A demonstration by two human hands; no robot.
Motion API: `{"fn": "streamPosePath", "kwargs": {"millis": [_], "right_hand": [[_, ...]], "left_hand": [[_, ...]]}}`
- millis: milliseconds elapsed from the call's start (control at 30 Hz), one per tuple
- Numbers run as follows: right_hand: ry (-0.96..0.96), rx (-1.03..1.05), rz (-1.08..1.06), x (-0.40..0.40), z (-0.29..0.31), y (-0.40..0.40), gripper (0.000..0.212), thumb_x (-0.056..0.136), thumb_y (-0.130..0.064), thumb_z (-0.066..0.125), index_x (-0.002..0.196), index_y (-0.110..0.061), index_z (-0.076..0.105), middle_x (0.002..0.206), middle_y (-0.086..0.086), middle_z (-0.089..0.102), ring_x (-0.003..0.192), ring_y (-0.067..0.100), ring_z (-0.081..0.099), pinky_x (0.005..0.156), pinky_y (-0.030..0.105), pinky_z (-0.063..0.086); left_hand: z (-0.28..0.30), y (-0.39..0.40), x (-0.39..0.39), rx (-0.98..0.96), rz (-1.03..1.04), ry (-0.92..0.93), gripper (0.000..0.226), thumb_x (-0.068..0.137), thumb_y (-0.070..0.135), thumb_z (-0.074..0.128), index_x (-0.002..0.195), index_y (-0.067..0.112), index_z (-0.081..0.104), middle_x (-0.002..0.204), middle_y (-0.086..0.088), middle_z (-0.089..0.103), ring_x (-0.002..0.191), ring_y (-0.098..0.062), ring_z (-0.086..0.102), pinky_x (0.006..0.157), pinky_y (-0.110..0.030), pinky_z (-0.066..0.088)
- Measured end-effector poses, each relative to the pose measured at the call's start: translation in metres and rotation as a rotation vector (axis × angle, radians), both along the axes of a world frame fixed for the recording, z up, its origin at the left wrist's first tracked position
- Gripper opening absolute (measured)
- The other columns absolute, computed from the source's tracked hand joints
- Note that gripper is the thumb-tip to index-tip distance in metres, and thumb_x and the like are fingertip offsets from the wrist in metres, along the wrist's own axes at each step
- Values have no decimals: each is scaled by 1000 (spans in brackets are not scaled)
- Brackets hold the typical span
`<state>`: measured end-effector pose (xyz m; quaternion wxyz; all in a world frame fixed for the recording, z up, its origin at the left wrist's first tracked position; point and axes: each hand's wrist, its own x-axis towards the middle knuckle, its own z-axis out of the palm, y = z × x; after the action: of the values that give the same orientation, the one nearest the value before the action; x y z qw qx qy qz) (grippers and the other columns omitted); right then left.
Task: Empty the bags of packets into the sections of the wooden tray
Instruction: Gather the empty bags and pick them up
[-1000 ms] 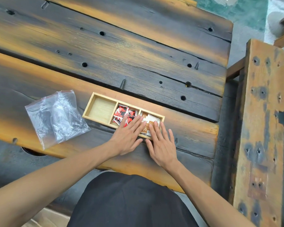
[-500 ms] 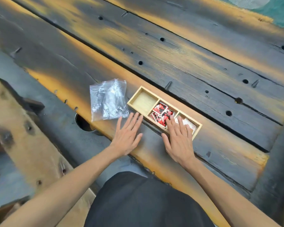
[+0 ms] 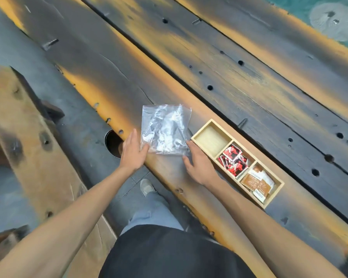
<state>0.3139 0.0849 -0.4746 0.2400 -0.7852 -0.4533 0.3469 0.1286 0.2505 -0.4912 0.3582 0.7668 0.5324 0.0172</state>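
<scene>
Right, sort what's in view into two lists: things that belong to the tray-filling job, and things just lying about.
Part of the job:
- wooden tray, one end section bare
- red packets in the middle section
- brown and white packets in the other end section
- clear plastic bags
- left hand and right hand, both at the bags

Just lying about:
- plank table
- wooden bench

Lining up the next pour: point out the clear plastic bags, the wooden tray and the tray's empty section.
clear plastic bags [image 3: 165, 129], head view, crinkled middle of the plastic.
wooden tray [image 3: 270, 205], head view, rim at its near right corner.
empty section [image 3: 212, 138], head view, its bare wood floor.
</scene>
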Motion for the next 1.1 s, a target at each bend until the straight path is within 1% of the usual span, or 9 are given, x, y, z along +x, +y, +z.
{"fn": "streamPosePath", "kwargs": {"millis": [167,333,467,533,633,733,833,967,1100], "right_hand": [[42,-68,-335,-6,-3,82,60,106,-23,44,159,-5,23,163,11,34,151,26,31,124,39,24],[142,-226,-652,0,-20,137,62,101,-26,50,153,-3,25,142,20,55,128,39,56,108,43,45],[152,-250,-676,-5,-24,161,57,102,-24,53,152,-8,33,140,15,57,127,33,56,96,29,41],[159,-187,-656,-14,-26,169,58,100,-28,58,152,-14,36,141,12,58,121,28,61,104,36,47],[187,-160,-604,-27,-29,177,53,99,-30,61,147,-15,43,129,5,64,103,19,65,89,34,55],[175,-151,-591,-35,-32,182,56,96,-35,66,144,-13,46,132,8,64,109,22,66,93,38,57],[204,-164,-616,-37,-36,181,65,90,-38,72,143,-13,46,133,9,62,111,23,65,97,44,56],[235,-145,-647,-26,-42,176,84,77,-49,79,144,-15,42,133,8,59,119,22,61,104,45,52],[386,-109,-647,-13,-43,176,115,68,-63,83,157,-23,24,153,6,43,137,20,49,114,43,43]], "left_hand": [[-8,61,17,-291,63,-127,87,98,46,54,161,14,4,169,-6,16,155,-26,19,124,-49,22],[-18,98,26,-497,92,-193,92,93,50,60,161,18,7,166,-7,25,151,-25,29,120,-51,30],[-24,115,26,-603,156,-261,91,92,50,64,160,18,14,161,-5,36,143,-23,41,111,-36,36],[-24,122,25,-643,197,-284,92,91,50,66,160,17,16,157,-5,42,138,-21,46,99,-30,36],[-27,131,20,-693,235,-301,98,86,52,72,160,16,17,152,-4,50,133,-20,50,97,-29,35],[-26,134,19,-699,238,-274,99,83,48,77,159,15,21,144,-3,56,125,-18,53,96,-30,35],[-28,134,20,-698,253,-261,87,81,40,81,150,12,38,133,-5,62,113,-16,57,93,-29,41],[-31,129,27,-753,346,-320,38,88,23,77,122,11,66,119,-13,71,109,-22,68,98,-35,55],[-21,128,26,-822,347,-399,17,97,25,65,109,13,68,122,-10,71,116,-23,66,96,-34,56]]}}
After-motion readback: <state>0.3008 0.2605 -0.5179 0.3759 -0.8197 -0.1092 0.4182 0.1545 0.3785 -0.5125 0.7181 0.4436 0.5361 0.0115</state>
